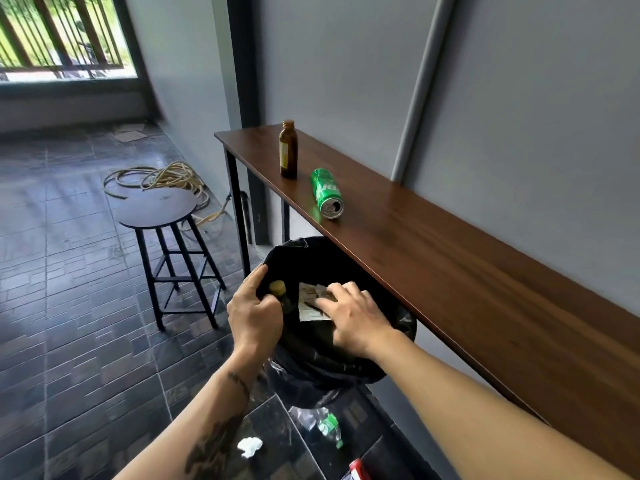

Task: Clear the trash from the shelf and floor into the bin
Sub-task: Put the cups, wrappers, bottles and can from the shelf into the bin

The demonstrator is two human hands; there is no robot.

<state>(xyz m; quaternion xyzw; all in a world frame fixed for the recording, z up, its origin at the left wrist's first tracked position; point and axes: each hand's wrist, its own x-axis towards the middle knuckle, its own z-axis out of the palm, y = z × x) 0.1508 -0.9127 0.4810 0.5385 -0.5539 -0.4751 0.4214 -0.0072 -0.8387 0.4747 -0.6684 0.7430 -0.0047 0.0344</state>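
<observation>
Head view looks down on both hands over the bin (346, 368), lined with a black bag. Left hand (254, 313) grips a small dark bottle (281, 296) by its neck above the bin's mouth; right hand (353, 317) pinches a printed paper wrapper (310, 303) there. Both should be let go only once well inside the rim. Beyond the bin, on the shelf (450, 258), stand a brown bottle (288, 150) and a tipped green can (327, 194); their lettering is unreadable. Just before the bin, on the floor, lie a crushed plastic bottle (329, 427) and white tissue (250, 446).
</observation>
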